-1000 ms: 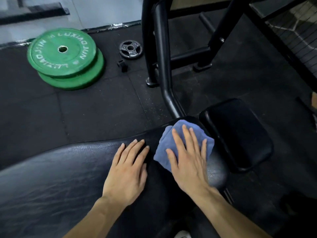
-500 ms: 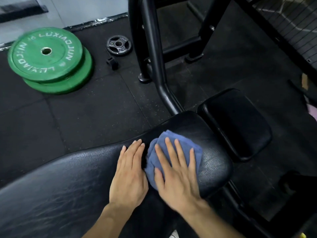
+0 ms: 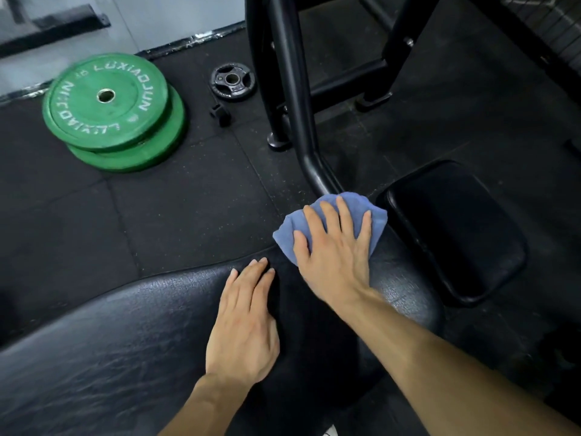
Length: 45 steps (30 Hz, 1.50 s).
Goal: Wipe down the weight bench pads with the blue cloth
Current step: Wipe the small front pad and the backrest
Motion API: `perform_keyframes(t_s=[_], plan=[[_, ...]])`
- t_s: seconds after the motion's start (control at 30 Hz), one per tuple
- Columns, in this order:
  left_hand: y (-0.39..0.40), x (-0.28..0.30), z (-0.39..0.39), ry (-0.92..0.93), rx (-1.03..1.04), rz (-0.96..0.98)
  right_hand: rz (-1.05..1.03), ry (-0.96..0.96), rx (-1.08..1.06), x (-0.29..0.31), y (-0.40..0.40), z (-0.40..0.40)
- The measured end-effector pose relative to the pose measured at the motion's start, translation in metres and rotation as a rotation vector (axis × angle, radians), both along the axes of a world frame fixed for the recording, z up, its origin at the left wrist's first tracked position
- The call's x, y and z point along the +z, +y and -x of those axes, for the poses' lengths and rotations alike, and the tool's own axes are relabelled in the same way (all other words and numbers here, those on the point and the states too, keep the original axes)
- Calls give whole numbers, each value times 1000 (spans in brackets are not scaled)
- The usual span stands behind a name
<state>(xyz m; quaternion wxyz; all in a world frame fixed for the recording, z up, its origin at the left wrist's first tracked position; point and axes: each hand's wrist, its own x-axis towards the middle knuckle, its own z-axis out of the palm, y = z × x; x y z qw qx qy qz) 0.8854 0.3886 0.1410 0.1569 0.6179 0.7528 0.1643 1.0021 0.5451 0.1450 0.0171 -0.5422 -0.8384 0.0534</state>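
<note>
rubber floor point(image 3: 188, 199) holds green plates point(image 3: 110, 99) (reading "luxiaojun"); right hand point(image 3: 336, 259) spread flat on blue cloth point(image 3: 375, 215).

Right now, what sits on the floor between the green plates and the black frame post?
In the head view, a small black weight plate and a little black clip lie between the green plates and the frame post.

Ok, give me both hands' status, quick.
Left hand: open, flat on the long bench pad, holding nothing.
Right hand: open, fingers spread, pressing the blue cloth onto the pad's end.
</note>
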Motion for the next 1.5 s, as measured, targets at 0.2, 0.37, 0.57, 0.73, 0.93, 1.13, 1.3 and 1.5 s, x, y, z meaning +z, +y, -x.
perform_keyframes(t_s=[0.2, 0.37, 0.57, 0.73, 0.93, 1.13, 1.3, 1.5], plan=[[1, 1, 0, 7, -10, 29, -36, 4, -30, -9, -94, -50], [1, 1, 0, -1, -1, 32, 6, -35, -11, -1, -140, -99], [1, 4, -3, 80, -8, 62, -15, -105, -213, 4, -65, -80], [0, 2, -2, 89, -21, 62, -23, -65, -392, -1, -15, -58], [0, -1, 0, 2, -26, 36, -67, -49, -472, -5, -53, -44], [-2, 4, 3, -120, -13, 14, -23, -58, -472, -7, -172, -11], [-1, 11, 5, -242, 6, -4, 7, -63, -443, -5, -194, -8], [-5, 13, 27, -275, -82, 3, 17, -69, -330, -3, -134, -15]])
